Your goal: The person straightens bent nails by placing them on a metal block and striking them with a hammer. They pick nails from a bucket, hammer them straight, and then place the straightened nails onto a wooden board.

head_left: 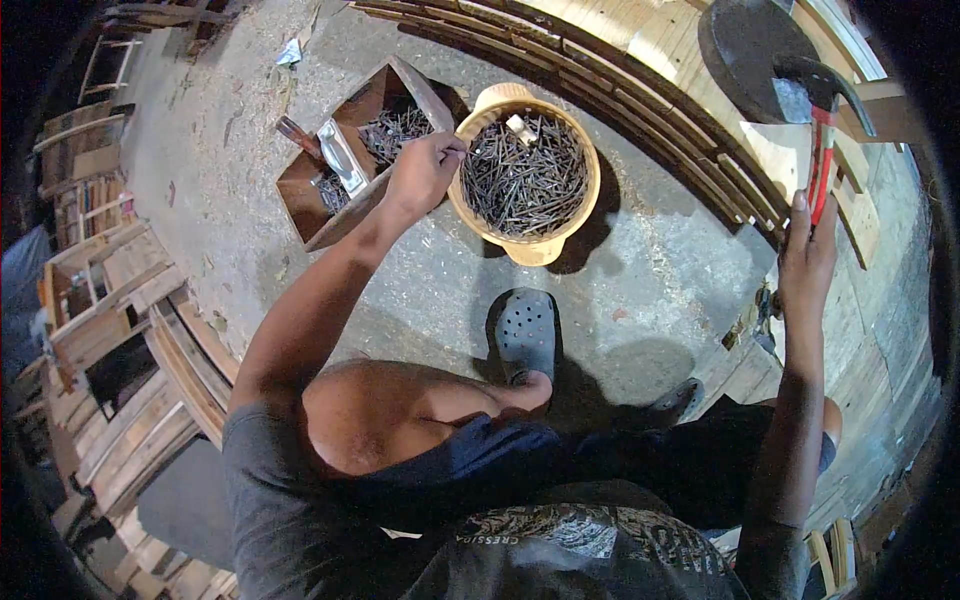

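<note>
My left hand (425,175) is over the near right side of a wooden box (320,238), beside the rim of a yellow basin (595,190). Its fingers are pinched together; whatever is between them is too small to make out. Inside the basin lies a heap of nails (525,180) with a small pale block (520,129) on top. More nails (395,132) fill part of the divided box. My right hand (808,250) grips a claw hammer (822,160) by its red handle, the head pointing away from me over the wood at right.
A light metal piece (343,160) and a brown-handled tool (298,137) rest on the box. Stacked slats (600,75) curve along the far side. A dark round disc (755,50) lies on boards at far right. Scrap wood (110,270) is piled left. My shoe (525,330) is before the basin.
</note>
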`<action>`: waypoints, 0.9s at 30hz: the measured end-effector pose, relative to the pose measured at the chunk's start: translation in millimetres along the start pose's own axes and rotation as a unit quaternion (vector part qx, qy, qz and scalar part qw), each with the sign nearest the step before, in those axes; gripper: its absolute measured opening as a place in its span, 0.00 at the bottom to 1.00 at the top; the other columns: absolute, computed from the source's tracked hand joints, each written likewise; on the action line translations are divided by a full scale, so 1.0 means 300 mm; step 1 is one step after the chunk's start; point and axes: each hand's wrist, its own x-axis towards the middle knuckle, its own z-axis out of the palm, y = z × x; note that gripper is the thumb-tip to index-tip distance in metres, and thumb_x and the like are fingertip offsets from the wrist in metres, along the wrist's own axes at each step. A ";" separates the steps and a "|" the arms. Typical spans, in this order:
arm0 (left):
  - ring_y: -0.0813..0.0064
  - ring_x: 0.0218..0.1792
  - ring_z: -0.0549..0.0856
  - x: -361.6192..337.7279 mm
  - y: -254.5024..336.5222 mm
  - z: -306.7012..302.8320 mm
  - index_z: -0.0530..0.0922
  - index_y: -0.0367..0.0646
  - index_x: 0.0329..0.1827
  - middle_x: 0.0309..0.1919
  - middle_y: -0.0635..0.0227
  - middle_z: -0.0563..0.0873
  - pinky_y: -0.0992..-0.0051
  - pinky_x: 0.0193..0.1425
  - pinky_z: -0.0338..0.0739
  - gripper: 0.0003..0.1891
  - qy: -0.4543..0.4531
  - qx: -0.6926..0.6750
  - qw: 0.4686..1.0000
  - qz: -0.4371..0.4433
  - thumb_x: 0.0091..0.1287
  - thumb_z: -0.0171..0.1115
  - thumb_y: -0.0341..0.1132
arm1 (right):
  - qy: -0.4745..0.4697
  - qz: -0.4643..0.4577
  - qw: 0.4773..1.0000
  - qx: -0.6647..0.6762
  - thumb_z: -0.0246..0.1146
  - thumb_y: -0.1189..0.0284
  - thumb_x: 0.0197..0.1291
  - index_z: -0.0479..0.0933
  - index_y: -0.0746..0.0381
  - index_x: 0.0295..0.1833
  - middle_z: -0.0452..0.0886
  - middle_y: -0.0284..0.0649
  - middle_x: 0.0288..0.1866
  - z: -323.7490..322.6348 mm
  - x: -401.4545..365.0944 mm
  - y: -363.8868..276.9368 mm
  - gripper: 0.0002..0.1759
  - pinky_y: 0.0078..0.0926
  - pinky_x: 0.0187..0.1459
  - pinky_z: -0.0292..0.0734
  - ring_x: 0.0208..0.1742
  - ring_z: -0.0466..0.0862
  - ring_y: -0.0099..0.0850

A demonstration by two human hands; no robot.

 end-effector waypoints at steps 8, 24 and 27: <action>0.66 0.30 0.87 0.001 -0.015 0.001 0.84 0.36 0.42 0.30 0.55 0.87 0.70 0.38 0.79 0.09 0.033 0.026 0.999 -0.029 0.62 0.62 0.31 | 0.007 -0.021 1.000 -0.010 0.50 0.59 0.75 0.69 0.62 0.59 0.80 0.53 0.40 -0.001 0.004 0.007 0.19 0.34 0.46 0.74 0.40 0.80 0.40; 0.56 0.43 0.84 0.045 0.031 0.135 0.80 0.40 0.34 0.40 0.56 0.83 0.58 0.49 0.79 0.09 -0.105 0.272 0.953 0.085 0.63 0.56 0.37 | 0.019 -0.030 0.999 0.000 0.50 0.58 0.74 0.68 0.61 0.59 0.80 0.57 0.41 0.009 0.004 0.017 0.19 0.38 0.46 0.74 0.42 0.82 0.51; 0.53 0.43 0.84 0.052 0.024 0.143 0.81 0.40 0.34 0.40 0.56 0.84 0.58 0.48 0.78 0.10 -0.097 0.270 0.952 0.101 0.63 0.56 0.37 | 0.027 -0.033 0.999 -0.011 0.50 0.58 0.74 0.68 0.60 0.59 0.80 0.57 0.41 0.011 0.006 0.025 0.19 0.40 0.46 0.74 0.44 0.82 0.53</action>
